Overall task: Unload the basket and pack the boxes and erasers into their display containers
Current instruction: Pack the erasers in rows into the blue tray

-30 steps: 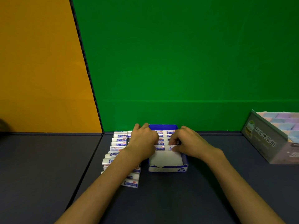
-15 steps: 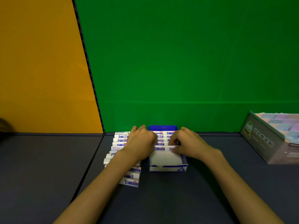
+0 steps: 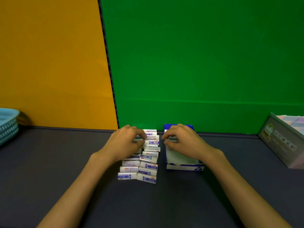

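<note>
Dark desk (image 3: 49,178), back edge: left hand (image 3: 125,143) pinching one eraser (image 3: 139,139) from the rows (image 3: 141,162), right hand (image 3: 182,142) pinching another over the blue box (image 3: 184,167); careless lift likely topples neighbours.

Both forearms reach forward — left hand (image 3: 125,142) and right hand (image 3: 184,141) curled, palms down.

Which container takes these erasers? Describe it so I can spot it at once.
Start at the green wall and look down to where it meets the dark table. The blue-and-white display box sits there under the right hand. Unlike the loose erasers beside it, it is an open tray, white inside.
</note>
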Demonstrator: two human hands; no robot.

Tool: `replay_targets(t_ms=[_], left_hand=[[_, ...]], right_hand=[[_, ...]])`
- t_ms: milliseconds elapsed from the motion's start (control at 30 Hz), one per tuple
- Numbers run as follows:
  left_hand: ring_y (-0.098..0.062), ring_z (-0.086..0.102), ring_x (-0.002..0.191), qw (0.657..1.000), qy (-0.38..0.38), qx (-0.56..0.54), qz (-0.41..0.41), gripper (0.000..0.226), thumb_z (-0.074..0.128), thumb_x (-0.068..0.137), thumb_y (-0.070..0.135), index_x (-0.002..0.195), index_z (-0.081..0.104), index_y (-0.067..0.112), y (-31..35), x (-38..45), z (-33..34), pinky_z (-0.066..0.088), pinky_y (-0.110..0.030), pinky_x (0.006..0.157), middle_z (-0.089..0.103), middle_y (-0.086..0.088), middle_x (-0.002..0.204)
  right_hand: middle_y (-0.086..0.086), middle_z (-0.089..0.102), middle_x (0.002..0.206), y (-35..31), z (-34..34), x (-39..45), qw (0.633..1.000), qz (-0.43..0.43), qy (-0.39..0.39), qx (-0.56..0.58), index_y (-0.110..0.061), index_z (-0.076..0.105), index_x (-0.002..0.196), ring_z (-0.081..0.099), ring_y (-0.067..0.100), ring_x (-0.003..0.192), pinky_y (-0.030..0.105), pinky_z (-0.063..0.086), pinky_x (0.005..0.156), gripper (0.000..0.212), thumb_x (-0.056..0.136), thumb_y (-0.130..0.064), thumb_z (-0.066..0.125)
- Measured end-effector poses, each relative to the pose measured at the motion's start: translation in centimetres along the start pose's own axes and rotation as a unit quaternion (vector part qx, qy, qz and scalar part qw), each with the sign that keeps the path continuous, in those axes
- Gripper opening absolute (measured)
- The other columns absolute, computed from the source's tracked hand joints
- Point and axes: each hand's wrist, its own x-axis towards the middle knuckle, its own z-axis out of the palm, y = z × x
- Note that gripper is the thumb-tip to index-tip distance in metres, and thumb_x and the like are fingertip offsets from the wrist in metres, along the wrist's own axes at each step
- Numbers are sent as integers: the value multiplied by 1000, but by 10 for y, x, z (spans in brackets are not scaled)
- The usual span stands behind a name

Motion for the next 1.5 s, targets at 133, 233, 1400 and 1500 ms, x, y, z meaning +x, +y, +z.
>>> replay_targets(t_ms=[133,233,1400,1500], left_hand=[[-3,56,95,999,-34,-24,-13,16,64,91,42,105,70,38,-17,-17,-6,53,-34,80,66,20,108],[-1,58,89,997,-67,-28,-24,18,67,87,45,104,71,38,-25,-28,-9,53,-32,77,65,23,103],[-2,59,87,986,-57,-156,23,23,72,89,39,110,65,32,-18,-31,-13,53,-33,77,64,16,97],[-3,59,87,987,-53,-152,29,25,72,88,39,111,65,32,-12,-27,-13,52,-31,76,64,16,99]], right_hand=[[-15,67,97,-18,11,8,1000,-26,-13,3,-31,75,103,52,10,96,28,40,89,14,91,-35,67],[-21,62,91,-29,16,11,999,-33,-34,12,-31,75,99,47,6,93,29,41,84,13,89,-38,69],[-2,62,80,-40,14,5,981,30,-44,187,-29,49,88,59,11,65,39,53,61,39,76,-23,85],[-3,61,77,-34,9,3,971,24,-39,235,-28,55,92,59,10,64,36,52,62,33,78,-17,83]])
